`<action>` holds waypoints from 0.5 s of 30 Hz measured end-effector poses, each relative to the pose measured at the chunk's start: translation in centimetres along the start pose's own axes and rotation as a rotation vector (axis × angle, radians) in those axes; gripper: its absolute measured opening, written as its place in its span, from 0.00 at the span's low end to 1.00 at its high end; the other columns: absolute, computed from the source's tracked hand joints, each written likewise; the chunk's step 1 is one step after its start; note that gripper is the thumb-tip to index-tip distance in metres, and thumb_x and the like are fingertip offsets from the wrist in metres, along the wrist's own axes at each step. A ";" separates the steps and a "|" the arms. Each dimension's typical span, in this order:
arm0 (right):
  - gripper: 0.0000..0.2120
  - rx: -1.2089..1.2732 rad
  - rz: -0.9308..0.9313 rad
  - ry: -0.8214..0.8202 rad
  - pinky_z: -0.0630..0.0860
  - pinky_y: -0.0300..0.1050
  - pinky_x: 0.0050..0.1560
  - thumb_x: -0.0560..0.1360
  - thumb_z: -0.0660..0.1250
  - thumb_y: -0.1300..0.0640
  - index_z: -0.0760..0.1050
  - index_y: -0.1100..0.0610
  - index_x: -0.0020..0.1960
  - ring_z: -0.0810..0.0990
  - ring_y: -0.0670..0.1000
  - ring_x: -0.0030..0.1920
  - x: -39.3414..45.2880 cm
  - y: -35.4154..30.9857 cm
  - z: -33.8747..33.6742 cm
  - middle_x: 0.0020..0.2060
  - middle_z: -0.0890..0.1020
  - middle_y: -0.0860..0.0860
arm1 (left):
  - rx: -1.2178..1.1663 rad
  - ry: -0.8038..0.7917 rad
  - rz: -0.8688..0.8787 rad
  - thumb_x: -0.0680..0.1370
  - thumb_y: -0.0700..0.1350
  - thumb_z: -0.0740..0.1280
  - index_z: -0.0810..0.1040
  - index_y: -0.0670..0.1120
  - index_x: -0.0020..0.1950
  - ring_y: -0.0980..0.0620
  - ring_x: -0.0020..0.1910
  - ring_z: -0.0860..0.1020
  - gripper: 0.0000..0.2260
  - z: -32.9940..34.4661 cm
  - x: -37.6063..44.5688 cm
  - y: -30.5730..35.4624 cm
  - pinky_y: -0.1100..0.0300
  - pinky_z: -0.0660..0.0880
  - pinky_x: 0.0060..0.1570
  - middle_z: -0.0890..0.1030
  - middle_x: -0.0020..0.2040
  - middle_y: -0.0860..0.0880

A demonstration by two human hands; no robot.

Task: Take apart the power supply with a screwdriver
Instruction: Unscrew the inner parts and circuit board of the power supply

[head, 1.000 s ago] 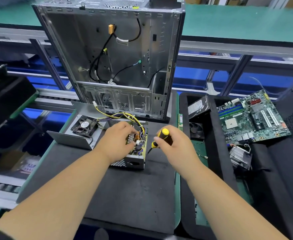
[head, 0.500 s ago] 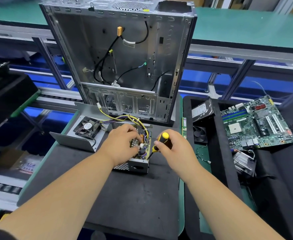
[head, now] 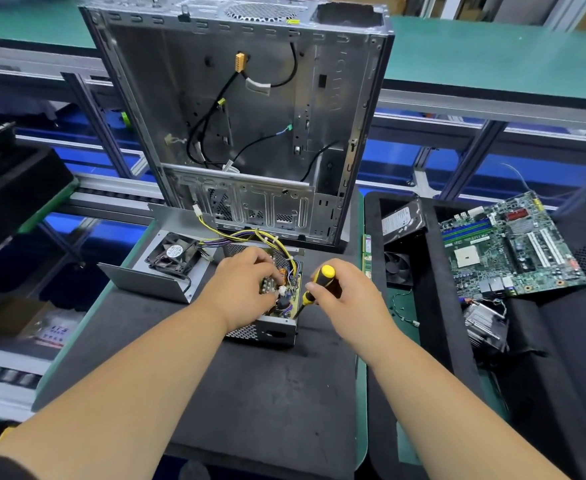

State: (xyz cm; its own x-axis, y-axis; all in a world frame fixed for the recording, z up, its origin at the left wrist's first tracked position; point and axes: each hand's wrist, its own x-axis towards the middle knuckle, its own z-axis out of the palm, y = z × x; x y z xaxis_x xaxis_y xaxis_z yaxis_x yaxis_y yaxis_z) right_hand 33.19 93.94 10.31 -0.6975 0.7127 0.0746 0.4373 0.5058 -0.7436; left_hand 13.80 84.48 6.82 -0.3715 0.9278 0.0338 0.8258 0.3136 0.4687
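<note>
**Screwdriver angled into the open power supply**

The right hand (head: 345,296) gripped the screwdriver (head: 315,285) with fingers curled round its handle. Its long axis ran slantwise, the yellow butt up and away from the person, the shaft pointing down and leftward to the near right corner of the power supply (head: 270,306). The supply sat on the dark worktop (head: 250,393), just left of that grip, its length running away from the person. The left hand (head: 246,289) rested on its exposed board, fingers bent among the parts; whether they pinched anything could not be told
</note>
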 end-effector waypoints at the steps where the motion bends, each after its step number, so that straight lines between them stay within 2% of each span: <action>1: 0.07 -0.016 -0.007 -0.005 0.73 0.40 0.46 0.78 0.67 0.49 0.73 0.51 0.45 0.75 0.45 0.46 0.0 0.0 0.0 0.44 0.77 0.45 | 0.000 -0.003 -0.001 0.72 0.50 0.70 0.82 0.59 0.51 0.53 0.62 0.70 0.09 0.0 0.0 0.0 0.54 0.60 0.67 0.70 0.58 0.59; 4: 0.07 -0.042 -0.017 -0.012 0.69 0.33 0.43 0.79 0.66 0.48 0.73 0.51 0.46 0.74 0.44 0.46 0.1 0.1 0.0 0.45 0.77 0.45 | 0.000 -0.013 -0.006 0.72 0.50 0.70 0.81 0.60 0.51 0.53 0.62 0.70 0.09 -0.1 0.0 0.1 0.54 0.60 0.67 0.70 0.58 0.59; 10: 0.07 -0.020 -0.054 -0.054 0.75 0.49 0.50 0.79 0.67 0.51 0.74 0.54 0.49 0.75 0.51 0.48 0.3 -0.4 -0.2 0.46 0.77 0.48 | -0.001 -0.026 -0.013 0.72 0.50 0.70 0.81 0.61 0.51 0.51 0.63 0.70 0.09 -0.1 0.1 0.1 0.52 0.60 0.68 0.70 0.59 0.59; 15: 0.06 -0.089 -0.141 -0.139 0.71 0.44 0.45 0.79 0.67 0.52 0.72 0.53 0.51 0.72 0.48 0.46 0.4 -1.1 -0.3 0.48 0.75 0.47 | 0.008 -0.058 -0.027 0.73 0.51 0.70 0.80 0.62 0.51 0.49 0.64 0.70 0.09 -0.1 0.2 0.1 0.50 0.62 0.67 0.69 0.59 0.59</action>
State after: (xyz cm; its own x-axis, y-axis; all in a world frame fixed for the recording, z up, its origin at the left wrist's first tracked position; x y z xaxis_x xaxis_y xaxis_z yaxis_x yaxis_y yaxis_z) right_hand 32.59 93.85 11.33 -0.8244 0.5608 0.0769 0.3738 0.6414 -0.6700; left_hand 13.74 84.64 6.92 -0.3689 0.9290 -0.0306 0.8191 0.3405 0.4617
